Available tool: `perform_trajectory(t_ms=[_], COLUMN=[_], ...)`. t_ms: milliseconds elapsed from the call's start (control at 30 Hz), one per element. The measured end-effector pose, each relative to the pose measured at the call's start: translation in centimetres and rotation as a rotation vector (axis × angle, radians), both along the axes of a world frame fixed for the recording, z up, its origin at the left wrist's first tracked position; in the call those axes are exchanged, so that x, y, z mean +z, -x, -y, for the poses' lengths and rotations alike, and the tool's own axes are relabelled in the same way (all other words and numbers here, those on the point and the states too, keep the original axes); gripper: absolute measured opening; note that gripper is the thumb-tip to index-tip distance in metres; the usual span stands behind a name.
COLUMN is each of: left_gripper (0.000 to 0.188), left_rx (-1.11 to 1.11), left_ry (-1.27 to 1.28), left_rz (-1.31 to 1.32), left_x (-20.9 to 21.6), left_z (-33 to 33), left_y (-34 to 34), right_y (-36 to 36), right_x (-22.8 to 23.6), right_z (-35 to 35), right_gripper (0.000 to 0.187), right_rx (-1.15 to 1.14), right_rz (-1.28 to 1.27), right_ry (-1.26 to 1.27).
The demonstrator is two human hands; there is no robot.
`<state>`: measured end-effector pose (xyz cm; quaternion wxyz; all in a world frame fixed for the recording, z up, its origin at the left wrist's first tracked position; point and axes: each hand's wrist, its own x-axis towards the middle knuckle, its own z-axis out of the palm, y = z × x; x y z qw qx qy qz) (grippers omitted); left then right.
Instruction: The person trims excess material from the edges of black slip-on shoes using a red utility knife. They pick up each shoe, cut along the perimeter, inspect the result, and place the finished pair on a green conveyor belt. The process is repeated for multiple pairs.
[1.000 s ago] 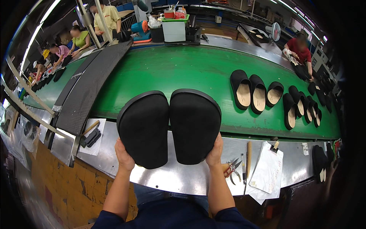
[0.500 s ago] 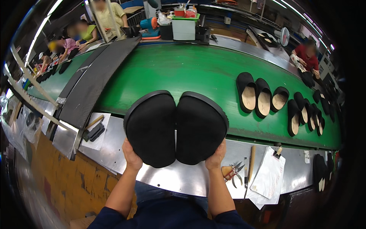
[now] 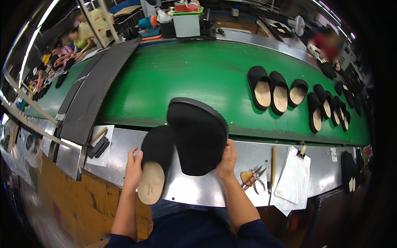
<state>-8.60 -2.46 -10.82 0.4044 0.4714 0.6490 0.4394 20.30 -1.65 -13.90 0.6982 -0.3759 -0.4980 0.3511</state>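
Note:
My right hand [image 3: 226, 162] grips a black clog [image 3: 197, 138] by its right side, raised above the bench with its smooth black upper toward me and the ridged sole edge along its top. My left hand [image 3: 133, 168] is at the left side of a second black clog [image 3: 154, 144], its thumb and index finger showing and its other fingers partly hidden. This clog points away from me, lower than the first and partly behind it. Its tan insole [image 3: 150, 184] faces up, the heel close to the bench's front edge.
Beyond the metal bench [image 3: 188, 192] runs a green belt [image 3: 178, 74] with several black clogs [image 3: 279, 93] at right. Nippers [image 3: 254, 178], a pen [image 3: 268, 175] and clipped papers [image 3: 292, 177] lie at right. A dark ramp [image 3: 97, 91] stands left. Several people work farther off.
The two clogs were side by side, uppers toward me. Now the left one is turned and lower, showing its insole, and the right one has shifted left, overlapping it. The view has shifted slightly.

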Motion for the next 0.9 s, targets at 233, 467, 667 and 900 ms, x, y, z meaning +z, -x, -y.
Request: perform_trajectory(t_ms=[233,467,667,900], left_gripper=[0.109,0.091,0.091,0.091], left_rx=[-0.435,-0.475,-0.603,-0.683], left_ry=[-0.681,-0.59,-0.771,-0.85], left_rz=[0.133,0.091,-0.129,-0.16], left_x=[8.8,12.3,13.1,13.7], left_z=[-2.2,-5.0,-6.5,-6.2], left_y=[-8.3,-12.5,-16.2,-16.3], right_y=[0.3,-5.1,-8.4,-12.3], right_x=[2.2,3.7,1.0,3.6], right_z=[1.3,8.2,10.9,10.7], right_gripper=[0.035,0.039,0.039,0.041], right_rx=[-0.02,-0.524,-0.573,-0.36], right_rz=[0.339,0.886,1.05,0.335], right_ry=[0.05,0.576,0.843,0.671])
